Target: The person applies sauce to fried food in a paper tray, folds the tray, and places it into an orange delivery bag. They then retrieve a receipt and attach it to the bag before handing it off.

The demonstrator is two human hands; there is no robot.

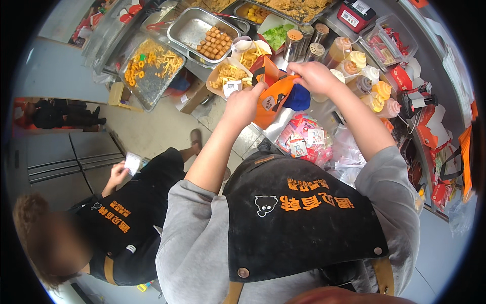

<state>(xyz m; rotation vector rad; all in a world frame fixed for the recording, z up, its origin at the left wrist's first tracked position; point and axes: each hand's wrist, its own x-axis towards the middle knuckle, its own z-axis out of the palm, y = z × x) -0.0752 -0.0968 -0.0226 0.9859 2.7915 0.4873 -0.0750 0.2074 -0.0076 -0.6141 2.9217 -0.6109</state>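
An orange printed bag hangs between my two hands at the counter's front edge. My left hand pinches its left rim, and my right hand grips its upper right rim. Behind the bag stands a red and orange carton; whether it is inside the bag cannot be told. A blue item shows just right of the bag, under my right hand. Close by my left hand is an open paper box of fried food with a white label on it. A box of fries sits behind.
Metal shakers and several sauce bottles stand beyond my right hand. A heap of sachets lies nearer me. Trays of fried food and tofu-like cubes are at upper left. A co-worker in a black apron is at my left.
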